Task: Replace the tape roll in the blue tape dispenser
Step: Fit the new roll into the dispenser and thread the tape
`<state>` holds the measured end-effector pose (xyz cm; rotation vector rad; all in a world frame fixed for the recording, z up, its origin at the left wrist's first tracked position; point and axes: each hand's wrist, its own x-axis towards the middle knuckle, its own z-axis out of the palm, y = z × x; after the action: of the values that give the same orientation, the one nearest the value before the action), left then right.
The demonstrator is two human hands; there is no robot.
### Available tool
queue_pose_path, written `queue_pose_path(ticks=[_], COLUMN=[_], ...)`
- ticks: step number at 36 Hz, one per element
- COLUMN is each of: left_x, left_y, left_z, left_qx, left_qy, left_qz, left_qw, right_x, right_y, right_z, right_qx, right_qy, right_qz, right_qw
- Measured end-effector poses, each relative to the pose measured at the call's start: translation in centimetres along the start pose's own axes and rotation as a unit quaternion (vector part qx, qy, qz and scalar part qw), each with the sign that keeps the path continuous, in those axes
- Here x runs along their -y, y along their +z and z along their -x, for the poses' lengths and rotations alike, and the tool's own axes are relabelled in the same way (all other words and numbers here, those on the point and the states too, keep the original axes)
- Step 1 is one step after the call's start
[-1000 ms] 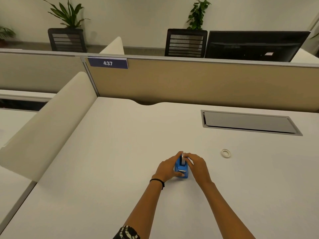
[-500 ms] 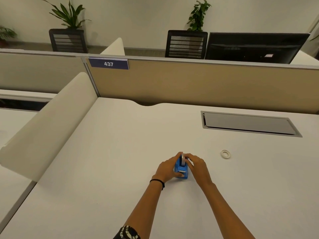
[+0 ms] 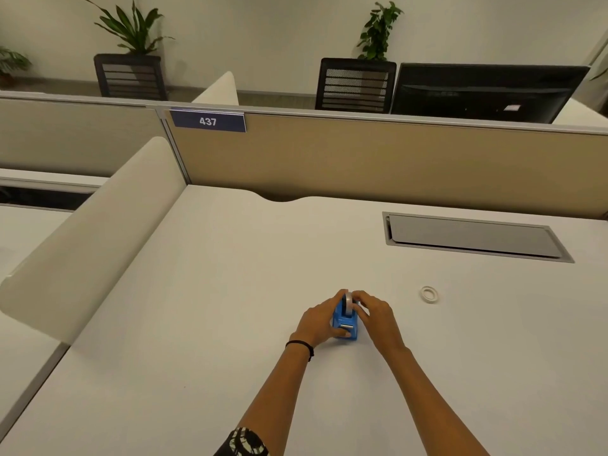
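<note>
The blue tape dispenser (image 3: 345,325) stands on the white desk (image 3: 230,291), cutter end toward me. A grey-white tape roll (image 3: 347,302) sits upright in its top slot. My left hand (image 3: 317,320) wraps the dispenser's left side, thumb along its front base. My right hand (image 3: 375,315) is at the right side, fingertips pinching the top of the roll. A small white empty tape core (image 3: 429,294) lies flat on the desk to the right, apart from both hands.
A metal cable flap (image 3: 473,236) is set into the desk at the back right. A beige partition (image 3: 362,159) with a "437" label closes the far edge, and a white divider (image 3: 92,235) runs along the left. A black monitor (image 3: 487,90) stands beyond.
Both hands stay on the dispenser. The right fingertips have shifted slightly on the roll; the roll sits about the same in the slot.
</note>
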<state>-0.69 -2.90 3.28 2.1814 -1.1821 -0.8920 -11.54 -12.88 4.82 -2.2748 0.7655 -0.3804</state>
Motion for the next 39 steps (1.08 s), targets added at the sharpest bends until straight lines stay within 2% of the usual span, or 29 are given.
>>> queue_pose_path(ticks=[11,18,28,35,39], left_x=[0.1,0.2,0.7,1.0,1.0], left_y=[0.2,0.3,0.6,0.5,0.6], left_z=[0.0,0.0,-0.1,0.1,0.1], left_qx=[-0.002,0.001,-0.006,0.003,-0.006], left_qy=[0.006,0.008,0.018,0.022,0.019], left_qz=[0.000,-0.001,-0.014,0.023,0.030], left_qw=[1.000,1.000,1.000,0.999,0.999], right_x=[-0.6,-1.0,-0.9,-0.8,-0.7], right_y=[0.4,1.0,1.1,1.9,1.6], right_z=[-0.1,0.2,0.1,-0.1,-0.2], right_qx=[0.000,-0.001,-0.044,-0.069,-0.057], right_qy=[-0.010,0.040,-0.051,-0.036,-0.048], right_qz=[0.021,-0.022,0.028,-0.007,-0.014], right_qw=[1.000,0.999,0.997,0.997,0.997])
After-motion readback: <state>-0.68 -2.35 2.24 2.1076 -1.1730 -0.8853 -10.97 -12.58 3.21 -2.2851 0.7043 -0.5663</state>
